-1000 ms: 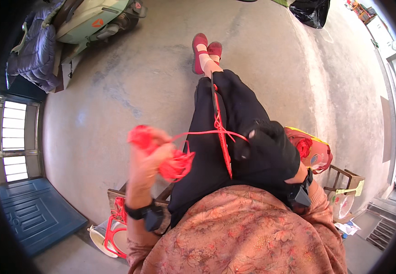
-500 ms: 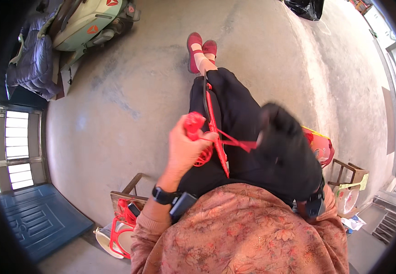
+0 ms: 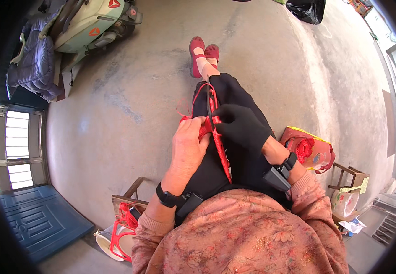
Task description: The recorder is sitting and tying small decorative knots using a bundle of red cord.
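Note:
A long, narrow frame, seen almost edge-on, stands between my thighs, with red cord woven along it (image 3: 221, 153) and a dark edge at its far end. My bare left hand (image 3: 186, 144) is closed on a bundle of red cord (image 3: 203, 129) against the frame's left side. A loose strand loops up past the far end. On the other side, my right hand (image 3: 243, 128), in a black glove, has its fingertips pinched at the frame where red cord shows. What exactly those fingertips grip is partly hidden.
To the right, a red bag (image 3: 326, 157) with a yellow edge holds a red cord ball (image 3: 304, 148), beside a small wooden stool (image 3: 358, 176). Red frames (image 3: 116, 239) rest by another stool (image 3: 134, 188) at left. A scooter (image 3: 91, 27) and black plastic bag (image 3: 306, 10) stand farther off.
My right hand has come in from the right to the frame, uncovering the bag. The stretched strand is gone from between the hands. My left hand has turned over, pressing the cord bundle to the frame.

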The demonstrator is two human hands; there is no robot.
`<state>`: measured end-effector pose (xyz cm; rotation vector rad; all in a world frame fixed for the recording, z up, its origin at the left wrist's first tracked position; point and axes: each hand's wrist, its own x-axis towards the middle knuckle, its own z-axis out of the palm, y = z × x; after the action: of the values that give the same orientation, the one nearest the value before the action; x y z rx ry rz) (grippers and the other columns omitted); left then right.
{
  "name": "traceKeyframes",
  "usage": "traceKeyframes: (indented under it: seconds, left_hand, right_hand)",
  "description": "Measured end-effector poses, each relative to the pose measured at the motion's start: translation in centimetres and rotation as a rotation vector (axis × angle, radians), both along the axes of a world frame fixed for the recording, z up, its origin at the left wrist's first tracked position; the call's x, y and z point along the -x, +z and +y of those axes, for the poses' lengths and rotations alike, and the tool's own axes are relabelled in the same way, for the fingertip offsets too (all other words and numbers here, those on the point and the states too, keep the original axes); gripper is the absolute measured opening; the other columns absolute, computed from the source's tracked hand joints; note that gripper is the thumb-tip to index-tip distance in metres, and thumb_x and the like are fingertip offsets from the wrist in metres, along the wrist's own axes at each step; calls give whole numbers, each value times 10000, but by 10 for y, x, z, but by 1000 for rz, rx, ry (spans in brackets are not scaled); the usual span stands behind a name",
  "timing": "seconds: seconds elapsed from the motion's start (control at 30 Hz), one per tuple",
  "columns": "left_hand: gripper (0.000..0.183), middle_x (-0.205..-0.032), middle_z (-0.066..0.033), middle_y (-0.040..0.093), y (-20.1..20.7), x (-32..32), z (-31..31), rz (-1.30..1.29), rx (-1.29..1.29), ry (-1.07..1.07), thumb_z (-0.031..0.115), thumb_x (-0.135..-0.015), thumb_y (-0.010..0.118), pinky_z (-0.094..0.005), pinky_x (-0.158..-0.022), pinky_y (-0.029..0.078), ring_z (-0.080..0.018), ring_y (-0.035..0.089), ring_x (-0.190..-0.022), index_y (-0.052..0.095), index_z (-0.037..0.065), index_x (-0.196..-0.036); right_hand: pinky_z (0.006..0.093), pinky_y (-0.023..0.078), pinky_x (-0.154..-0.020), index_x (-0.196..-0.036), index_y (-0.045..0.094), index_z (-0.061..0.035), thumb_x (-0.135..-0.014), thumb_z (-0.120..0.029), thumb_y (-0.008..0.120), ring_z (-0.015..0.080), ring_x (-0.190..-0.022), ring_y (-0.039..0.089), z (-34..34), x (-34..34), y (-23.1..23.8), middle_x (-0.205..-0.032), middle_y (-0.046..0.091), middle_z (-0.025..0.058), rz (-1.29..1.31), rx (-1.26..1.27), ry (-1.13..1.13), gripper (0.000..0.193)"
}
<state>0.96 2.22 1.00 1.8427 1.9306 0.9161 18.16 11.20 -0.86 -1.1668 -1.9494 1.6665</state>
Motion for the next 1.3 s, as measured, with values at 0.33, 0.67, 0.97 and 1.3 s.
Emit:
traceKeyframes:
  seconds: [0.33, 0.67, 0.97, 1.3]
  left_hand:
    - [578, -894, -175, 679, 47, 22, -24, -1150, 213, -63, 291, -952, 548, -248, -585, 530, -168, 657, -721, 338, 14, -1413]
    - [635, -1249, -163, 539, 50, 7, -31, -2198, 271, -219, 524, -936, 486, -256, -548, 503, -257, 575, -1063, 438, 42, -1347]
    - [515, -724, -65, 534, 46, 55, -128, -1633, 407, 12, 380, -956, 520, -231, -404, 362, -141, 468, -597, 445, 19, -1315]
    - [187, -551, 20, 449, 59, 61, -177, -1395, 624, 68, 156, -889, 607, -237, -444, 234, -51, 352, -484, 628, -26, -851]
  right_hand:
    - [346, 477, -893, -1155, 573, 17, -949, -183, 519, 201, -1000, 589, 1, -52, 73, -1079, 632, 117, 1182, 620, -520, 293]
    - [344, 499, -678, -1080, 589, 51, -938, -244, 595, 235, -779, 623, -60, -74, 115, -866, 624, 135, 1217, 446, 1145, 328]
    - [374, 500, -660, -1041, 596, -39, -844, -327, 683, 258, -718, 651, -61, -25, 41, -749, 634, 147, -40, -106, -128, 360]
    - [401, 507, -664, -978, 595, -44, -813, -323, 709, 326, -705, 632, -69, -2, 20, -744, 632, 177, -196, -313, -12, 344]
